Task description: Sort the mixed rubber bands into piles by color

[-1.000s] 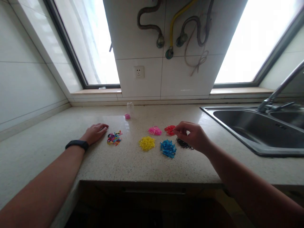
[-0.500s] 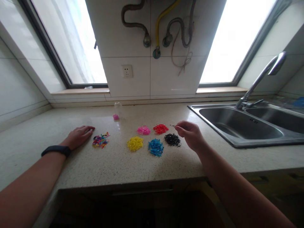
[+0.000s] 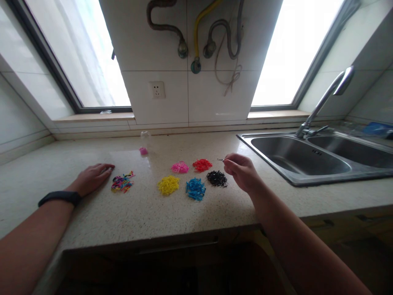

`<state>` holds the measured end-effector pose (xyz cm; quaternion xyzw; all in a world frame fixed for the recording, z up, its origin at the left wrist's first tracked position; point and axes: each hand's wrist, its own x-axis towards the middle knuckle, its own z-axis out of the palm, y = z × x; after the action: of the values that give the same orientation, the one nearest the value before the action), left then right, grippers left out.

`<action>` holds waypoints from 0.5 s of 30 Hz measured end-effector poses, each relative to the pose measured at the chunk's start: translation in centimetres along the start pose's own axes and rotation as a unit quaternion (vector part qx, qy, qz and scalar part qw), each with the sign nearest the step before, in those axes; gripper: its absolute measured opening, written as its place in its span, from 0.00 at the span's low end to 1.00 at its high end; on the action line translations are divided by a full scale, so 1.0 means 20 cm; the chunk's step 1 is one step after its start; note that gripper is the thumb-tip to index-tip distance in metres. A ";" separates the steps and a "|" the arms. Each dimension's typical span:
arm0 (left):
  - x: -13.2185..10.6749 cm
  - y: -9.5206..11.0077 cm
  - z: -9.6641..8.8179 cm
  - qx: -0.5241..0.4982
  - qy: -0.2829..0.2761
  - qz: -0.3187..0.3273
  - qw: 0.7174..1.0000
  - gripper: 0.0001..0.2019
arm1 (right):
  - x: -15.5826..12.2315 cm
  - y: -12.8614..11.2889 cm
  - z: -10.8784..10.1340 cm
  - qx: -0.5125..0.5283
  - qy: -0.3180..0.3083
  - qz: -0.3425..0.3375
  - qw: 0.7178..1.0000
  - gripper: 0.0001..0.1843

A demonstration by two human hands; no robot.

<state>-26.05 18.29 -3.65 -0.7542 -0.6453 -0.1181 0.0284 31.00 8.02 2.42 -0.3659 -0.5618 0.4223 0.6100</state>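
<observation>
Nearest the viewer, the front edge of the speckled counter (image 3: 138,219) runs above a dark recess whose contents are too dim to identify. The person's two forearms reach in from either side, the left one wearing a dark wristband (image 3: 59,197). On the counter lie six separate piles of small, thin strips. The blue pile (image 3: 195,189) is foremost, with the yellow pile (image 3: 168,185) just to its left. Well apart at far left is the multicoloured pile (image 3: 123,182), loosely scattered. Beside it the left hand (image 3: 92,179) rests palm down, fingers extended and grasping nothing visible. The black pile (image 3: 217,179) sits right of the blue one, near the right hand (image 3: 241,170). That hand is raised, thumb and forefinger closed in a narrow pinch on a slim dark item (image 3: 221,160); its exact nature cannot be determined. The item points left, toward the red pile (image 3: 202,165), and stands apart from it in view. The pink pile (image 3: 180,167) lies left of the red. Farther back, a small pink object (image 3: 143,151) is set before a clear container (image 3: 145,138). At right, a steel double sink (image 3: 307,180) carries a curved faucet (image 3: 318,104). The tiled rear wall (image 3: 168,110) bears a socket (image 3: 157,89) and a yellow pipe (image 3: 196,37), between two bright windows (image 3: 73,53).
</observation>
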 end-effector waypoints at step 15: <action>0.01 -0.05 0.03 0.010 -0.008 0.008 1.000 0.29 | 0.03 0.07 -0.19 -0.452 -0.029 -0.040 0.891 0.12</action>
<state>-26.83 18.78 -4.26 -0.7599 -0.6406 -0.1053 0.0318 34.62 9.25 1.09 -0.5669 -0.7236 0.1079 0.3787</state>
